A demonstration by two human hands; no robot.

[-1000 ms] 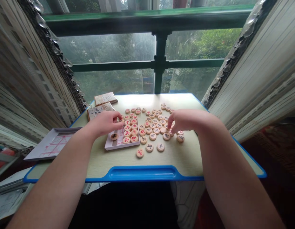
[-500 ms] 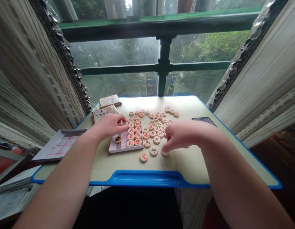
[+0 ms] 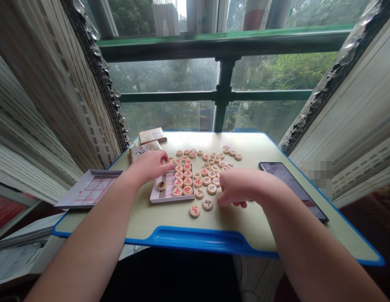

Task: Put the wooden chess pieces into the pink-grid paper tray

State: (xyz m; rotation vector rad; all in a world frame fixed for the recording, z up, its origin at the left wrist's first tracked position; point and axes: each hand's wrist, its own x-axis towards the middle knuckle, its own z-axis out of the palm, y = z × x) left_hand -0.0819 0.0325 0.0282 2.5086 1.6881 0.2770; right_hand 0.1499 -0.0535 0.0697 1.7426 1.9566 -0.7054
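A shallow white box [image 3: 154,196] on the table holds red-marked Chinese chess pieces [image 3: 179,183] in two columns at its right side. One black-marked piece [image 3: 162,185] lies at its left. My left hand [image 3: 152,164] is over the box's far left corner, fingers curled together; what they hold, if anything, is hidden. Right of the box, my right hand [image 3: 239,188] rests low over the table, thumb and fingers closed. The piece that was under its fingertips is now hidden by them. Nearest to it lie a black-marked piece [image 3: 208,204] and a red-marked piece [image 3: 195,210].
More loose pieces [image 3: 211,189] spread behind and right of the box. A white lid-like tray [image 3: 90,205] lies at the left, two small patterned boxes [image 3: 152,135] at the back left. A phone [image 3: 295,188] lies at the right. The table has a blue front rim [image 3: 197,239].
The view has shifted, so more of the phone shows. My right fingers have drawn closed over the piece at their tips, which no longer shows. My left hand stays by the box corner.
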